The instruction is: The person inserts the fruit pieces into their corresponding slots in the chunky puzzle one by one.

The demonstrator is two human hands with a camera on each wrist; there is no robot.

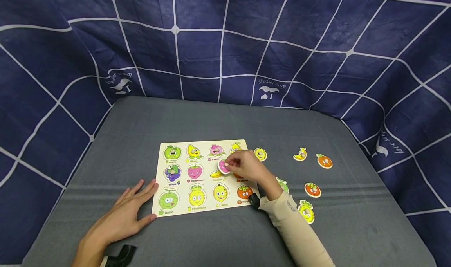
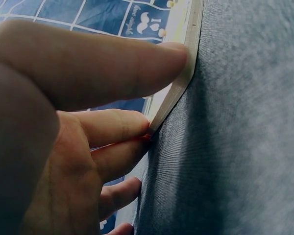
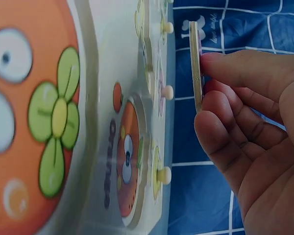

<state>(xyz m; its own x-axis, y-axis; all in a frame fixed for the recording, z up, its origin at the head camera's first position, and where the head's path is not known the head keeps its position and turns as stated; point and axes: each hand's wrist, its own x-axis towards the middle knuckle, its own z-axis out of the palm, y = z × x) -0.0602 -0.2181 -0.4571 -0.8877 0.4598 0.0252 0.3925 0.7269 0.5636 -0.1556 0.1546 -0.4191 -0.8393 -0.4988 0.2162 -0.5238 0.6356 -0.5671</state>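
A pale wooden fruit puzzle board (image 1: 209, 198) lies on the grey surface. My left hand (image 1: 121, 211) is spread at its left side, with the thumb and fingertips touching the board's edge. In the head view my right hand (image 1: 248, 166) is over the board's right half, pinching a pink puzzle piece (image 1: 223, 166) above the banana slot (image 1: 215, 174). The right wrist view shows this piece (image 3: 195, 68) edge-on, tilted up and clear of the board. The apple piece (image 1: 172, 152), peach piece (image 1: 216, 150) and grape piece (image 1: 172, 173) sit in their slots.
Loose pieces lie right of the board: a lemon (image 1: 260, 154), a banana (image 1: 300, 154), an orange (image 1: 324, 161), a persimmon (image 1: 312, 190), a pineapple (image 1: 306, 211) and a melon (image 1: 283, 185) partly behind my right forearm. A blue checked cloth (image 1: 197, 51) hangs around the back and sides.
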